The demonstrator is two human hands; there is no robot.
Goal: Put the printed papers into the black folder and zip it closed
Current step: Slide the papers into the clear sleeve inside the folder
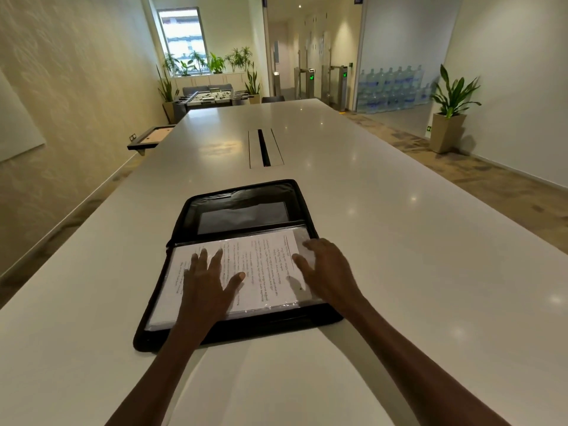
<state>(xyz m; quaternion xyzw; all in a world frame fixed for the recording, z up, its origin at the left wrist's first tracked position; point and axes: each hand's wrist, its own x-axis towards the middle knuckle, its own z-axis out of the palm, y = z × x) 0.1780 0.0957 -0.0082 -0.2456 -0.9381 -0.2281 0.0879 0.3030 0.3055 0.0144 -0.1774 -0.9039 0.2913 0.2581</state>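
Observation:
The black folder (pixel 246 210) lies open on the white table (pixel 399 241), its far flap flat with a clear pocket showing. The printed papers (pixel 264 265) lie in the near half, under what looks like a clear plastic sleeve. My left hand (pixel 209 281) rests flat on the left part of the papers with fingers spread. On the papers' right edge lies my right hand (pixel 325 269), fingers apart and pressing down. Neither hand grips anything. The zipper runs around the folder's rim and is undone.
A cable slot (pixel 264 147) is set into the table beyond the folder. A dark framed tray (pixel 150 137) juts out at the table's left edge. Potted plant (pixel 448 118) and stacked water bottles (pixel 390 90) stand far right; a foosball table (pixel 212 98) is at the far end.

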